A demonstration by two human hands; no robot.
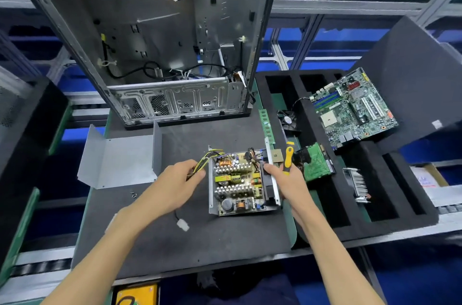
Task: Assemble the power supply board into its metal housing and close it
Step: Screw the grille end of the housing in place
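Head view: a person's two bare forearms reach over a dark grey work mat (175, 242) toward an open power supply.
Power supply board: a tan circuit board (237, 183) with finned silver heat sinks, copper coils and yellow transformers sits inside its shallow grey metal housing (211, 194), the top uncovered, near the mat's right edge.
Left hand: the left hand (175, 179) has its fingers curled round the bundle of yellow and black wires (212, 154) that leaves the board's upper-left corner.
Right hand: the right hand (287, 182) grips the yellow-and-black-handled screwdriver (288, 157), handle pointing up and away, while its thumb lies on the black fan wall at the housing's right side.
Cover: a bent grey sheet-metal cover (120, 159) lies open side up on the mat, left of the housing and apart from it.
Screws: a few small screws (134, 194) lie just below the cover.
Connector: a white plastic plug on a black lead (182, 224) lies on the mat below the left hand.
Computer case: a large empty grey metal tower case (150, 37) stands behind the housing.
Foam tray: a black slotted foam tray (325, 217) on the right carries a green motherboard (352, 107), a small black fan (287, 118), a green-backed drive (317, 162) and a silver finned heat sink (357, 182).
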